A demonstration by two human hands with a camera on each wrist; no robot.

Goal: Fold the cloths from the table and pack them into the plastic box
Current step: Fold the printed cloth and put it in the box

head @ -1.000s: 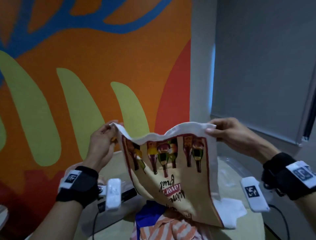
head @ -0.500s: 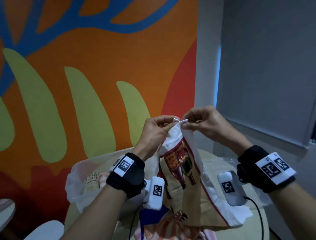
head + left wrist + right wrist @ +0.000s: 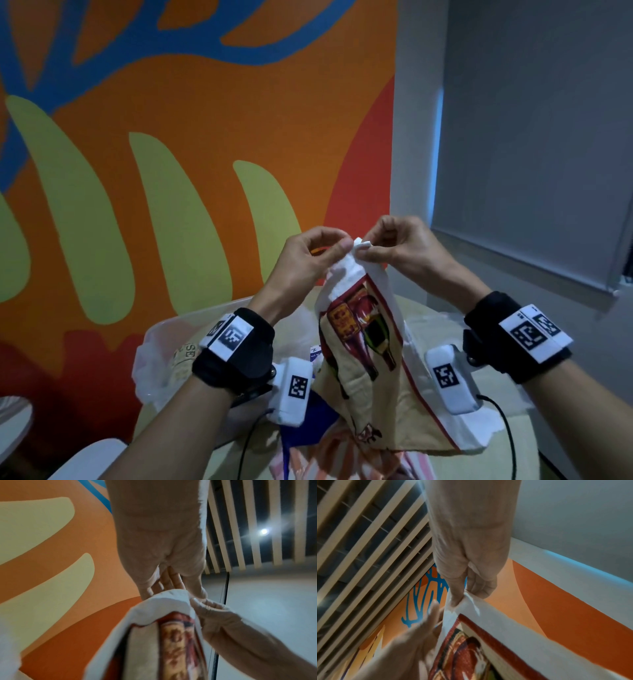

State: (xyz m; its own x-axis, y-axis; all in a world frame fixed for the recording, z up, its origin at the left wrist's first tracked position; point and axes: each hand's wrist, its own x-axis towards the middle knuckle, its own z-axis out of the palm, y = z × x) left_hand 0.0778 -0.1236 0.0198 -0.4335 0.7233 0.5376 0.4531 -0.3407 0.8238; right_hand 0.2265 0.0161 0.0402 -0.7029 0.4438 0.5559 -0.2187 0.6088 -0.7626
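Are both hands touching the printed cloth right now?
Touching. The head view shows the left hand and right hand each pinching the printed cloth at its white top corners.

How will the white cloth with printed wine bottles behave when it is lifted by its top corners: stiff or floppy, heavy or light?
The white cloth with printed wine bottles is probably floppy: it hangs in soft folds below the left hand and right hand. It seems light, since fingertip pinches carry it. It likely needs both corners held, or it will sag.

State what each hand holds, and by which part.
Both the left hand and right hand pinch the bottle-print cloth at its white top corners, brought together.
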